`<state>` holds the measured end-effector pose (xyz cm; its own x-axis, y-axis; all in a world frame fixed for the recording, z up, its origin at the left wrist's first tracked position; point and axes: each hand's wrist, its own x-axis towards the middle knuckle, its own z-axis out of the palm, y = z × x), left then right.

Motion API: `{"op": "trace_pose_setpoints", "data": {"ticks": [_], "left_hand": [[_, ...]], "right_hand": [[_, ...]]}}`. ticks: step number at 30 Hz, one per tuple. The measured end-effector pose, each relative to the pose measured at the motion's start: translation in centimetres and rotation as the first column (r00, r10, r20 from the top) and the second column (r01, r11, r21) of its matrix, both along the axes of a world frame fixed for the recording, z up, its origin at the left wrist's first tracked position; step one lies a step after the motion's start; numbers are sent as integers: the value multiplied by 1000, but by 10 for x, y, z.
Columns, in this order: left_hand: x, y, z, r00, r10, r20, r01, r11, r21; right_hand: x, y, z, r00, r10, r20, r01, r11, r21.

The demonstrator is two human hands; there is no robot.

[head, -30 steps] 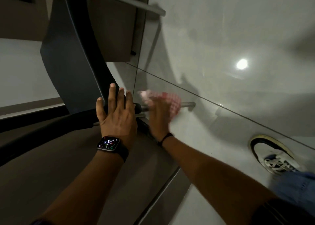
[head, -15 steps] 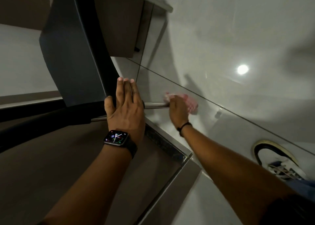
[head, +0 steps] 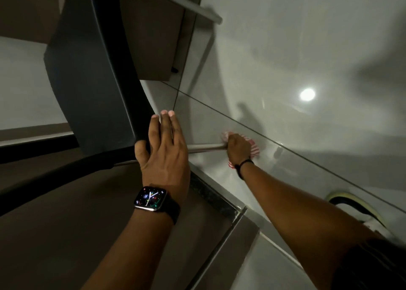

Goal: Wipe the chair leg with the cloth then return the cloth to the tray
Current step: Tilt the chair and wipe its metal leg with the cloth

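Note:
A dark chair (head: 92, 74) fills the upper left, seen from above. One thin metal chair leg (head: 206, 147) runs rightward from under the seat. My right hand (head: 239, 147) is closed around the far end of that leg with a red-and-white checked cloth (head: 254, 150) wrapped under the fingers. My left hand (head: 163, 149), with a smartwatch on the wrist, lies flat with fingers together against the seat's edge, thumb hooked on the dark rim. No tray is in view.
Glossy grey floor tiles (head: 296, 48) spread to the right, with a bright lamp reflection (head: 307, 94). A second metal chair leg (head: 189, 6) sticks out at the top. A brown table surface (head: 66, 235) lies lower left, and my shoe (head: 351, 204) stands at the right edge.
My right hand has slid the cloth outward along the leg, from near the seat to the leg's far end. My left hand has stayed pressed on the seat.

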<state>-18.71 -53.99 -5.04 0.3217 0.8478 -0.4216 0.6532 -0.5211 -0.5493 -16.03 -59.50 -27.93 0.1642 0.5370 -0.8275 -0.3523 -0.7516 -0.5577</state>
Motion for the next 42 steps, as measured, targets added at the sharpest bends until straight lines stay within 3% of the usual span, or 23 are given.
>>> {"op": "trace_pose_setpoints", "data": {"ticks": [3, 5, 7, 9, 12, 16, 20, 26, 32, 36, 39, 42], "left_hand": [[-1, 1, -1, 999, 46, -5, -46, 999, -21], [2, 0, 1, 995, 100, 5, -99, 993, -57], [11, 1, 9, 983, 183, -18, -184, 977, -104], [27, 0, 20, 962, 271, -41, -274, 952, -140], [72, 12, 49, 959, 282, -12, -280, 945, -170], [142, 72, 76, 976, 167, 139, -156, 984, -90], [184, 164, 80, 975, 50, 219, -51, 999, -2], [195, 294, 63, 967, -94, 239, 71, 992, 101], [178, 347, 48, 974, -132, 185, 132, 991, 15], [174, 356, 35, 927, -153, 341, 168, 986, -13], [173, 357, 29, 882, -150, 447, 162, 987, 11], [170, 357, 22, 877, -152, 456, 157, 987, 28]], "right_hand": [[-9, 3, 63, 979, -197, -59, 202, 976, 82], [-9, 2, 105, 947, -225, -228, 266, 949, 168], [13, 2, 131, 830, -335, -447, 411, 908, 83], [43, 0, 150, 701, -450, -554, 502, 862, -64], [109, 4, 175, 701, -512, -496, 523, 842, -131], [191, 48, 195, 794, -488, -363, 512, 858, -32], [234, 124, 201, 779, -565, -274, 597, 801, 46], [244, 242, 191, 815, -563, -138, 579, 779, 240], [214, 341, 187, 832, -549, -75, 551, 804, 223], [183, 376, 185, 911, -385, -150, 413, 853, 318], [176, 388, 150, 931, -357, -82, 365, 889, 276], [190, 395, 98, 917, -372, -146, 392, 908, 146]]}}
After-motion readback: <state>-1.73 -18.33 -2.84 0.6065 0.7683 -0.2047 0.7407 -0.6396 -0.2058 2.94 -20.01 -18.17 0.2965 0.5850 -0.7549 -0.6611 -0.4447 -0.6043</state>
